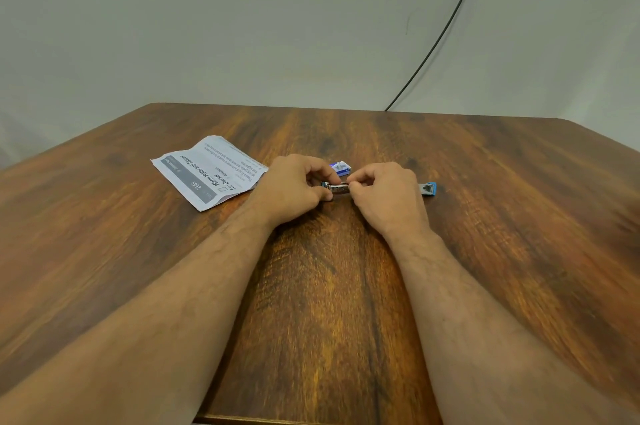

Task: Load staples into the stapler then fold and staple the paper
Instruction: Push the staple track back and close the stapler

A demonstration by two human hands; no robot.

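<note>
Stapler (335, 187): lay mid-table between both hands, its blue end (428, 189) sticking out to the right, opened flat, likely so the channel faced up for loading.
Left hand (294, 189): fingers curled, pinching the stapler's left end, seemingly to steady it.
Right hand (384, 190): fingertips pinched at the metal track, probably seating staples; the strip itself was too small to tell.
Staple box (340, 168): just beyond the hands, within reach.
Paper (207, 171): waited flat at far left, creased but not yet stapled.
</note>
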